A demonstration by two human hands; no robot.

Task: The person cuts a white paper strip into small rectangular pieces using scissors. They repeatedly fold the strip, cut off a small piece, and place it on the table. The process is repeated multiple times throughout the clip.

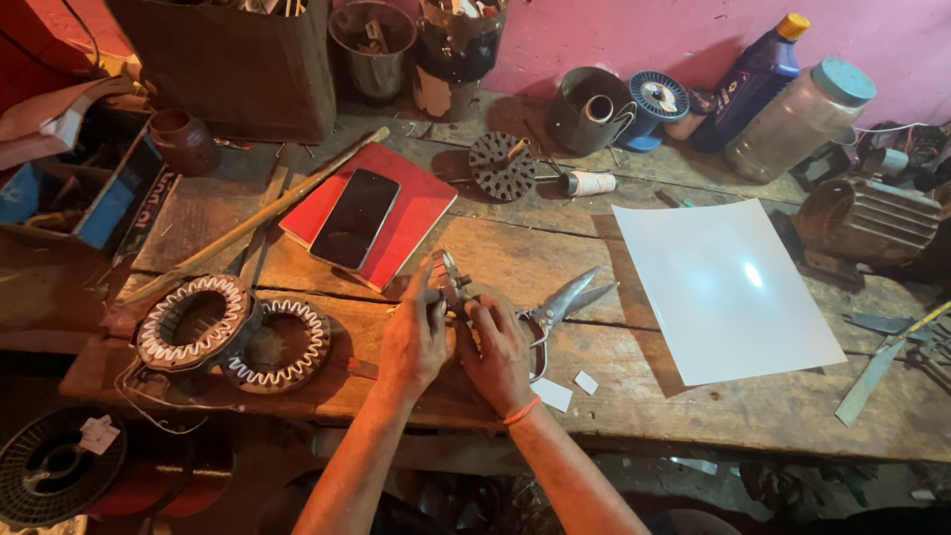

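- Left hand (414, 342) and right hand (498, 355) meet over the front edge of the wooden workbench (693, 416); both are closed around one small metal part (448, 280), fingers pinching it from either side.
- The small metal part rises above the fingertips; its lower half is covered by the hands, so its full shape cannot be made out.
- Metal snips (565, 300) lie on the bench just beside the right hand; the handle loop is partly hidden behind that hand.
- Two small white offcuts (563, 390) lie near the right wrist, which wears an orange band.
- A white sheet (728, 287) lies flat to the right, well apart from the hands, with glare at its centre.
- A dark phone (355, 218) rests on a red notebook (416, 213) behind the left hand.
- Two wound stators (233, 332) sit touching each other at the bench's left front.
- A wire spool (50, 466) sits below the bench, cut off by the frame edge.
- Back row, against the pink wall: a blue bottle with yellow cap (755, 74), leaning; a clear plastic jar with teal lid (802, 119); a blue spool (654, 104). Their labels are too small to make out.
- A ribbed motor housing (872, 223) stands at far right in shadow, detail unclear.
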